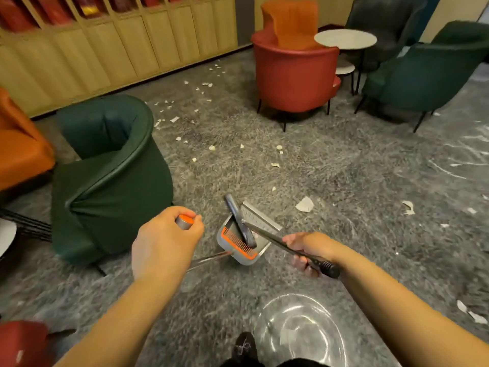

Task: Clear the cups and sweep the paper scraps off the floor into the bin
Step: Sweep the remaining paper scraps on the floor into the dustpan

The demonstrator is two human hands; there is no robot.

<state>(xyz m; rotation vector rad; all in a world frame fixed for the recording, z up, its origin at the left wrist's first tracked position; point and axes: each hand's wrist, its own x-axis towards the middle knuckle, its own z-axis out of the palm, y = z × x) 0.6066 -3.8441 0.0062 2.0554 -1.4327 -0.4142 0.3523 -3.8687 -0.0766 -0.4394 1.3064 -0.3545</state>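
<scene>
**Dustpan and broom in hand above scrap-strewn carpet**

Left hand curled tight around the grey, orange-capped top of a long metal dustpan handle, fingers fully wrapped, knuckles up. Handle shaft blurred, running down to the grey plastic dustpan with an orange comb edge, tilted just above the mottled grey carpet.

Right hand closed around the dark ribbed broom handle, fingers wrapped underneath, thumb side up. Dark grey broom head resting inside the dustpan, across the comb teeth.

White torn paper scraps scattered over the carpet: larger pieces just right of the dustpan, a loose trail of small ones running back toward the slatted beige wall panel, a few more at the lower right edge.

Clear plastic bin liner near the feet, below the right forearm; rim glossy, contents hard to tell.

Dark green tub armchair just left of the left hand. Red armchair farther back, beside a small round white side table. Another dark green armchair at right. Orange seat at far left.
</scene>
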